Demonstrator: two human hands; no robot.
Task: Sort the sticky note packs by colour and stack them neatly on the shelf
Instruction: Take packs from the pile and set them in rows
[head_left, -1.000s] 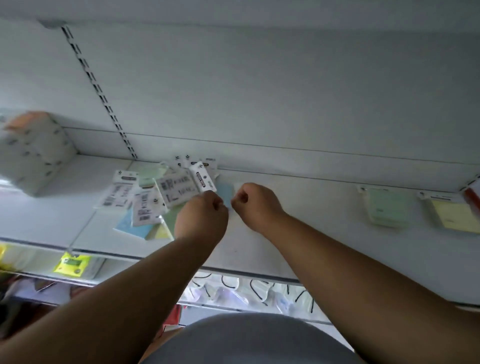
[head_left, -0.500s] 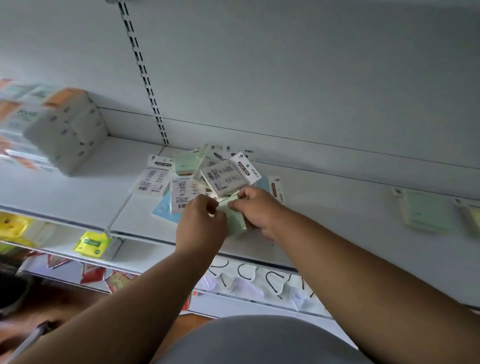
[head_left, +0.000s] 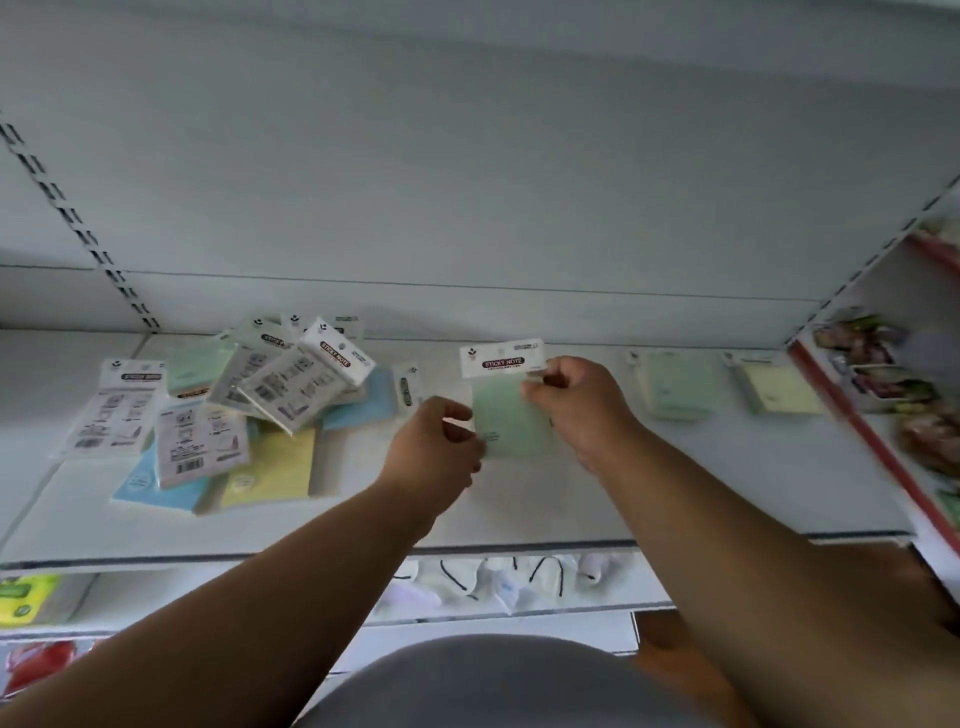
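A green sticky note pack (head_left: 511, 415) is held above the shelf (head_left: 675, 483), pinched by the right hand (head_left: 576, 402) near its header and by the left hand (head_left: 436, 447) at its lower corner. Such light grips could let it slip or be set down crooked, missing the green stack (head_left: 675, 387).

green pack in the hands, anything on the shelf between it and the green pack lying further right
Nothing visible does. The held green pack, gripped by the left hand and right hand, is separated from the lying green pack only by bare shelf. The mixed pile lies on the opposite side.
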